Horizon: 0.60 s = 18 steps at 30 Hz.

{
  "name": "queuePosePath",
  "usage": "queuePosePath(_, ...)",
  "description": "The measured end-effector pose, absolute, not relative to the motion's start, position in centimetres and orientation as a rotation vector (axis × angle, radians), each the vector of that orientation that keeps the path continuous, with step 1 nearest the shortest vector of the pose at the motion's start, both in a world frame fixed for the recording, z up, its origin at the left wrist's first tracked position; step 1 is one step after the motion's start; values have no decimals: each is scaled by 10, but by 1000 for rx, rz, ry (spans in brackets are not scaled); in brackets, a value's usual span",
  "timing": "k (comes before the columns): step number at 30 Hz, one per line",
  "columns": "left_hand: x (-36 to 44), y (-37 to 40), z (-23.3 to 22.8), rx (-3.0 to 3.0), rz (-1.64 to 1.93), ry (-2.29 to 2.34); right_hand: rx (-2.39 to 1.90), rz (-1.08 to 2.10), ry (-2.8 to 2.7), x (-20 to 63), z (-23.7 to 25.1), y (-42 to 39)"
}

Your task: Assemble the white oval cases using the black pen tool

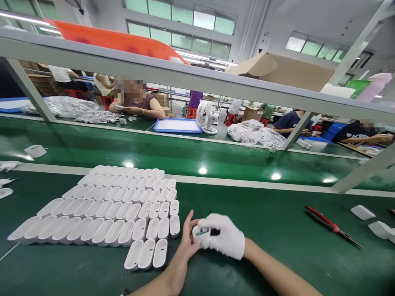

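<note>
A small white plastic housing [202, 232], with a bit of green circuit board showing inside, is held between both hands just right of the housing rows. My right hand [226, 236], in a white glove, grips it from the right. My bare left hand [187, 236] closes on its left side with thumb and fingers, one finger pointing up. On the left lie several rows of white oval open housings [88, 228], packed side by side. A short front row of 3 housings [146, 254] is nearest to my left forearm.
Red-handled long-nose pliers [331, 225] lie at right, beside loose white housings [362, 212]. Another white part [36, 151] sits at far left. A shelf frame [197, 80] crosses overhead. Beyond it are a fan [206, 117], a blue tray [177, 125], plastic bags [256, 132] and seated co-workers.
</note>
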<state>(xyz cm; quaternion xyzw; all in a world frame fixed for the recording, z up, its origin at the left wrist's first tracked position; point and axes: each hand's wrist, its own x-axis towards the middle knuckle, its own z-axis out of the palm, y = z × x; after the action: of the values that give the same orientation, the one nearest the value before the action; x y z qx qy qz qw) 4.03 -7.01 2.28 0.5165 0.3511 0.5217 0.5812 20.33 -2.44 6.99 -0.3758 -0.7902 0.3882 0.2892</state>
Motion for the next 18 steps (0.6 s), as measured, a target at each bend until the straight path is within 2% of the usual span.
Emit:
queuePosePath(3, 37, -83, 38, 1807, 1203, 1012, -1228, 1013, -1760, 222, 60, 34)
queuePosePath(6, 31, -90, 51, 2429, 1291, 1316, -1682, 611, -1606, 242, 59, 97)
queuePosePath(9, 28, -84, 53, 2556, 1231, 1831, -1873, 434, -1536, 256, 61, 139)
queuePosePath(11, 27, -79, 50, 2570, 1100, 1968, -1954, 380, -1552, 258, 64, 152)
queuePosePath(14, 29, -78, 43, 2697, 1139, 1701, -1964, 343, -1689, 251, 67, 152)
queuePosePath(18, 32, -91, 41, 2835, 1124, 1029, -1917, 292, -1876, 237, 65, 112)
